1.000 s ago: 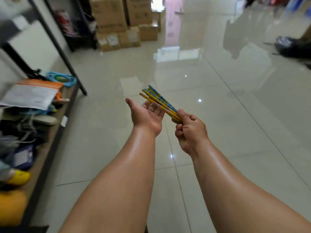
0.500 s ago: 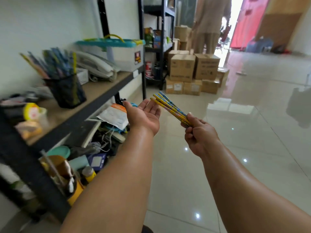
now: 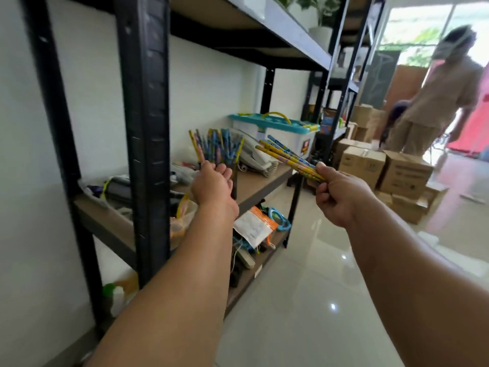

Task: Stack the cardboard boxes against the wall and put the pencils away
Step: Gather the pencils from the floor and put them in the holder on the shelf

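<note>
1. The shelf (image 3: 264, 181) fills the left of my view, its black post (image 3: 144, 128) close in front of me. The middle board is crowded: a white bin (image 3: 280, 128) with a teal lid at the far end, a phone (image 3: 256, 157) beside it, loose clutter at the near end.
2. The boxes (image 3: 383, 168) stand far right on the floor, some stacked; I cannot tell whether they touch a wall. A person stands just beyond them. My judgement is that this half of the job still needs checking.
3. My right hand (image 3: 341, 194) is closed around the near ends of the pencils (image 3: 291, 160), a loose fan of yellow and blue sticks pointing far and left toward the shelf.
4. My left hand (image 3: 214, 184) is open and empty, palm turned up, reaching at the cup (image 3: 232, 178) on the middle board. My hand hides most of the cup.
5. The cup already bristles with more pencils (image 3: 217, 145), splayed outward.
6. Risks, as I judge them: the cup is full, so pushing the bunch in could tip it or spill sticks; the fan could slip apart in my grip; my left arm passes near the post and could knock it.
</note>
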